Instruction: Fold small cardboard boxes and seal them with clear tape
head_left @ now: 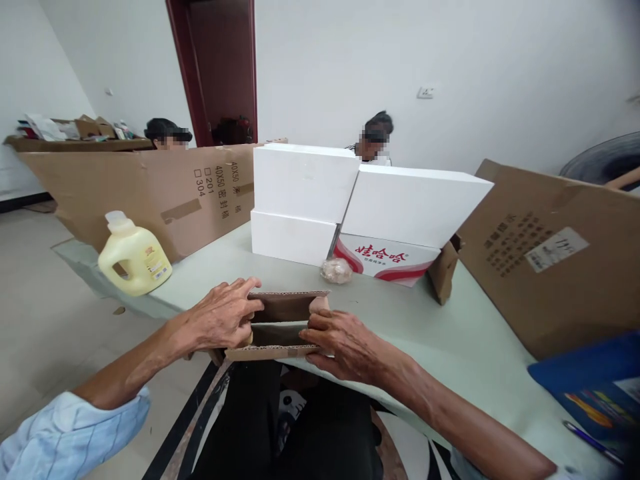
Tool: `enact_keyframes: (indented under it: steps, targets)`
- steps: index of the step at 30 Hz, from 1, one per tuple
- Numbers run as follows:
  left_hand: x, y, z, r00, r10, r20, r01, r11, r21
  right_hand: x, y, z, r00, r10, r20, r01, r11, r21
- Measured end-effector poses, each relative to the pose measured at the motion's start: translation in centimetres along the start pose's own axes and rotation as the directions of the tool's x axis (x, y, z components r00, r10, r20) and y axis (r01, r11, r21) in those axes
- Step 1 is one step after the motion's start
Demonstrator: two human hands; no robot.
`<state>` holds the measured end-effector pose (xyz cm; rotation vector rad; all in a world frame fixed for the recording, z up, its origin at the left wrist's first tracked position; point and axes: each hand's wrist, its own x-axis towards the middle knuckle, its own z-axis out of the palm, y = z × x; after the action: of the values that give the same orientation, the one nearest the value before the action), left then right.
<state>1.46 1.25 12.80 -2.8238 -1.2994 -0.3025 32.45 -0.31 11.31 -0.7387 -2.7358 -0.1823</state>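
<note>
A small open-topped cardboard box lies at the table's near edge, its brown inside showing. At its left end is my left hand, fingers bent over the end and forefinger stretched along the far edge. My right hand grips the right end, thumb low on the outer front side and fingers curled over the rim. A pale flap sticks up beside the right fingers. The fingertips are partly hidden inside the box. Just beyond it sits a crumpled clear wad, perhaps tape or plastic.
White boxes are stacked ahead, above a red-and-white printed carton. A yellow jug stands left on the green-covered table. Large cardboard sheets flank both sides. A blue packet and pen lie right. Two people sit beyond.
</note>
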Motion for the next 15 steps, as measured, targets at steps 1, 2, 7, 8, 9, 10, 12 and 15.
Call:
enact_keyframes:
  steps: [1,2,7,8,9,10,12,15]
  targets:
    - [0.2,-0.3,-0.3,0.999,0.019,0.032,-0.018,0.999,-0.028,-0.1,0.2,0.1,0.999,-0.009,0.037,0.010,1.000,-0.023]
    - [0.4,-0.6,-0.5,0.997,0.042,0.065,-0.039,0.998,-0.058,-0.2,0.4,0.2,0.998,-0.014,0.061,0.016,0.999,-0.032]
    - [0.5,-2.6,-2.1,0.978,0.123,0.170,-0.085,0.972,-0.218,-1.7,0.6,1.0,0.989,0.097,-0.114,-0.090,0.994,0.060]
    - [0.1,-2.9,-2.4,0.977,0.122,0.174,-0.078,0.967,-0.244,-2.1,0.6,1.3,0.976,0.142,-0.166,-0.129,0.988,0.090]
    - [-0.4,-3.1,-2.6,0.979,0.112,0.173,-0.063,0.962,-0.264,-2.5,0.5,1.6,0.958,0.191,-0.215,-0.168,0.979,0.119]
    - [-1.1,-3.2,-2.5,0.982,0.091,0.165,-0.042,0.959,-0.279,-2.9,0.4,1.9,0.936,0.239,-0.259,-0.206,0.967,0.148]
    - [-2.6,-3.3,-1.8,0.992,0.028,0.125,0.012,0.950,-0.312,-3.6,0.4,2.7,0.883,0.323,-0.339,-0.266,0.942,0.205]
    - [-4.6,-3.4,1.2,0.998,-0.056,-0.026,0.040,0.912,-0.409,-4.2,0.6,4.0,0.802,0.403,-0.442,-0.310,0.912,0.270]
